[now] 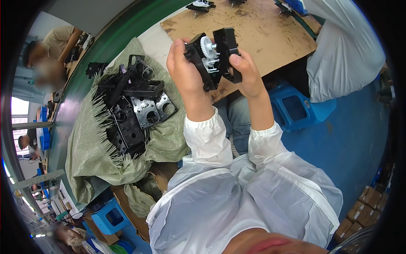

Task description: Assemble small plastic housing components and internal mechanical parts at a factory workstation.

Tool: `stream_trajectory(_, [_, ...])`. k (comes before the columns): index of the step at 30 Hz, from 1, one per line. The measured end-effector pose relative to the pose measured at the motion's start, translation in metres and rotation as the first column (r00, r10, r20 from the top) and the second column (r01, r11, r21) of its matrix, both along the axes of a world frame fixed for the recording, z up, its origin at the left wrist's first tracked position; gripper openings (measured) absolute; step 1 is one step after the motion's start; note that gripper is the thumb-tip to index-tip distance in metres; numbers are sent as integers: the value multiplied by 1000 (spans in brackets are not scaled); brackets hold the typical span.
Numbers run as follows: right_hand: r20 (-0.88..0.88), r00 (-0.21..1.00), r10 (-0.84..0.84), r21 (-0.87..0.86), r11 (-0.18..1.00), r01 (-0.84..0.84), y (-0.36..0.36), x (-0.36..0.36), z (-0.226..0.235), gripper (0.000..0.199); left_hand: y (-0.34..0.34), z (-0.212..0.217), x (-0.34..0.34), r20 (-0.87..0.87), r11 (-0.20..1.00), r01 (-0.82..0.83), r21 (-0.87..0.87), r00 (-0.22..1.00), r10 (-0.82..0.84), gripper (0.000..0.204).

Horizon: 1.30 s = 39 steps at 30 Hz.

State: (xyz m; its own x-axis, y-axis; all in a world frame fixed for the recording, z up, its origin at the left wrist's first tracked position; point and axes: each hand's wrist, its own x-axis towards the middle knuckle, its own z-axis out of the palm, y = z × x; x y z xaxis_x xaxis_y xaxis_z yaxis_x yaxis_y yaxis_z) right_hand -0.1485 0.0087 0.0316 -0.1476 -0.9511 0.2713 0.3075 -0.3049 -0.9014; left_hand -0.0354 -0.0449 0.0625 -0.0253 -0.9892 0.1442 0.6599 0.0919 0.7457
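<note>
Above the tabletop, my left hand is closed round a black plastic housing, its thumb along the upper side. A white toothed gear and smaller white gear parts sit in the inner side of that housing. My right hand grips a second black housing part, with the thumb on its right edge. The two black parts are held side by side, tilted, with the white gears between them. Whether they touch at the lower end, I cannot tell.
To the left an open woven sack holds a heap of black plastic housings. A brown board covers the table, with small black-and-white assemblies at its far edge. Blue stools and brown cartons stand around. Other people sit far left.
</note>
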Motion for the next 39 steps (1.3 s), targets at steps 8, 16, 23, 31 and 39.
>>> stream_trajectory(8, [132,991,10,-18,1000,-8,0,2,1,54,-4,-5,7,-139,996,87,-27,986,-89,26])
stream_trajectory(16, [299,928,220,-106,975,-197,-2,-7,-3,47,0,-4,16,265,963,65,-261,964,7,15])
stream_trajectory(23, [75,991,113,-84,991,-107,9,-5,11,50,11,7,5,179,972,-151,-180,967,184,11])
stream_trajectory(31, [18,998,64,-88,994,-62,9,1,9,59,14,10,5,172,978,-152,-143,969,176,12])
stream_trajectory(39, [-46,997,61,-107,992,-66,8,2,15,63,12,9,6,156,986,-139,-94,976,152,11])
